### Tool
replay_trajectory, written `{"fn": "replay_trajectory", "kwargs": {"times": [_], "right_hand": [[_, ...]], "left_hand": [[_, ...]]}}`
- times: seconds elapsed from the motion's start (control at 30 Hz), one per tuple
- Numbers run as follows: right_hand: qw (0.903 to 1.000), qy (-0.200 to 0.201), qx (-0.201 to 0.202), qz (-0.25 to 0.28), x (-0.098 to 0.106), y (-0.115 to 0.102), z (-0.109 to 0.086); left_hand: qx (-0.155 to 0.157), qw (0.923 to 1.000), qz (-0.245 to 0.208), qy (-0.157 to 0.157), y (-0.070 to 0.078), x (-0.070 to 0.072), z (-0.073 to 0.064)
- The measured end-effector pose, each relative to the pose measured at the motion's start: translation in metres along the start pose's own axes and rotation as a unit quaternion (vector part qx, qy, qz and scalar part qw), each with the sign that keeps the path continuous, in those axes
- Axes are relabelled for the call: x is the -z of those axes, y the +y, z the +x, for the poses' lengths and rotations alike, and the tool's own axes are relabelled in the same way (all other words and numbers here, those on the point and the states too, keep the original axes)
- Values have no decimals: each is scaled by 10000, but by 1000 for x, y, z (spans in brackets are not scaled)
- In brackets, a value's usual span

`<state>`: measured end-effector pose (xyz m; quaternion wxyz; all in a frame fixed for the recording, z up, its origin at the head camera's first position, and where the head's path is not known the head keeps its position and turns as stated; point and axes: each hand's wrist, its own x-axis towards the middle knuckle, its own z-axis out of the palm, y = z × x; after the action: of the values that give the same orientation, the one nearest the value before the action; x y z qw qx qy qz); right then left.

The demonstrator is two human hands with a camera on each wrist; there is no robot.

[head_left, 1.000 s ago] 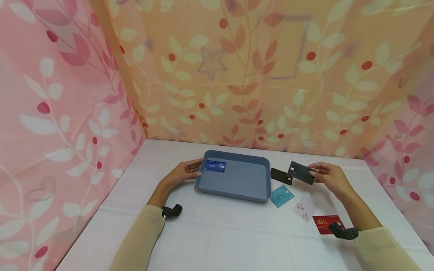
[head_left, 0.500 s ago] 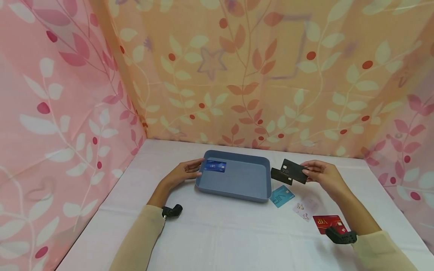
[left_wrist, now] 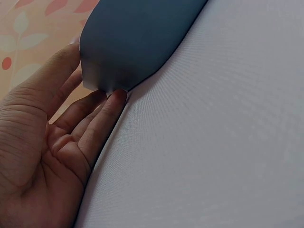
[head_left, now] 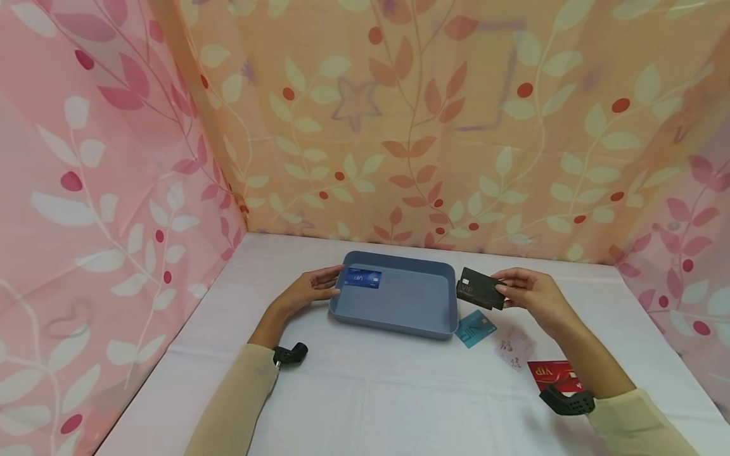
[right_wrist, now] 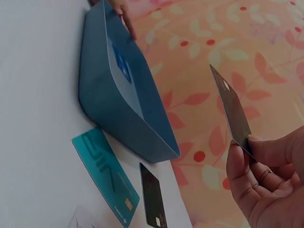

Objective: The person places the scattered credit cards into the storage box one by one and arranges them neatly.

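My right hand (head_left: 533,296) pinches a black VIP card (head_left: 478,285) at its right end, between thumb and fingers. In the right wrist view the held card (right_wrist: 232,111) stands clear of a second black card (right_wrist: 152,197), which lies on the table beside the tray and is mostly hidden in the head view. My left hand (head_left: 307,292) touches the left end of a blue-grey tray (head_left: 399,310); the left wrist view has its fingertips against the end wall (left_wrist: 128,42). Inside the tray, at its left side, lies a blue VIP card (head_left: 363,278).
A teal VIP card (head_left: 475,328) lies at the tray's near right corner. Closer to me are a pale flower-patterned card (head_left: 509,351) and a red VIP card (head_left: 552,375), partly covered by the right wrist camera (head_left: 564,400). Patterned cloth walls (head_left: 365,126) enclose the white table (head_left: 365,392).
My right hand has carried the black card leftward toward the tray, so it now overlaps the other black card in the head view. My left hand stays at the tray.
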<state>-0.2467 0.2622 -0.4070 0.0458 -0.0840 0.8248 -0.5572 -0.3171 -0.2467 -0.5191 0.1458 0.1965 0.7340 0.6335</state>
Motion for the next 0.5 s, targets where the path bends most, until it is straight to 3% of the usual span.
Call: {"fn": "replay_trajectory", "kwargs": {"times": [0.5], "right_hand": [[9994,-249,-160,194,-28,-9,17]], "left_hand": [[36,10000,75,17,2,0,-1]]}}
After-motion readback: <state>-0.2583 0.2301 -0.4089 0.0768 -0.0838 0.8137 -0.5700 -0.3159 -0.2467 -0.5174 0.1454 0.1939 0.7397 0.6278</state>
